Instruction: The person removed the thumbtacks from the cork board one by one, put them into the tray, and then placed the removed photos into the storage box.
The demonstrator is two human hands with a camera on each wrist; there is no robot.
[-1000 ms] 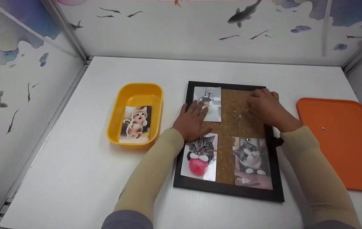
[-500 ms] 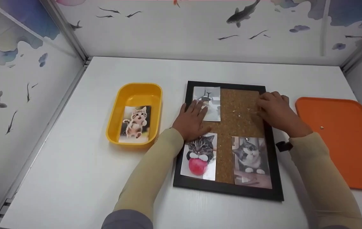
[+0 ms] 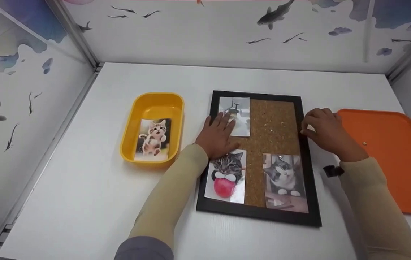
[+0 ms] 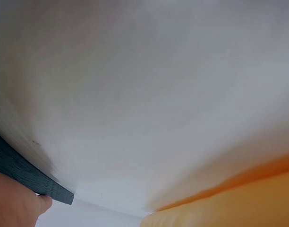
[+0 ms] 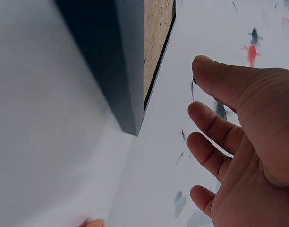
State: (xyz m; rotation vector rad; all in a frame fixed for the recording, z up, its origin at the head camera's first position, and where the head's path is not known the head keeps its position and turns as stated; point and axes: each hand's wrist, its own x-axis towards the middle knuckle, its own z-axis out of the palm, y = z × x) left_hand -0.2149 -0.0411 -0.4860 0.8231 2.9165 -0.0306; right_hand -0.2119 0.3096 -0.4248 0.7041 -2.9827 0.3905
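One black-framed corkboard (image 3: 258, 144) in the head view, flat on the white table (image 3: 82, 202). Left hand (image 3: 217, 137): fingers spread, resting on the board's left side, fingertips over the grey photo (image 3: 241, 113) top left. Tabby photo (image 3: 225, 184) bottom left; grey-and-white cat photo (image 3: 285, 184) bottom right, silver pin (image 3: 280, 157) near its top edge. Right hand (image 3: 324, 131) just beside the board's right edge, fingers loosely bent — orange tray (image 3: 393, 173) on its other side. Yellow tray (image 3: 160, 108) left of the board, kitten photo (image 3: 155, 139) inside.

Left wrist view: part of the left hand against the corkboard's frame, yellow tray wall lower right. Can't tell finger spread from here.

Right wrist view: thumb and fingers apart — near the frame's corner, fish-patterned wall (image 5: 170, 175) behind.
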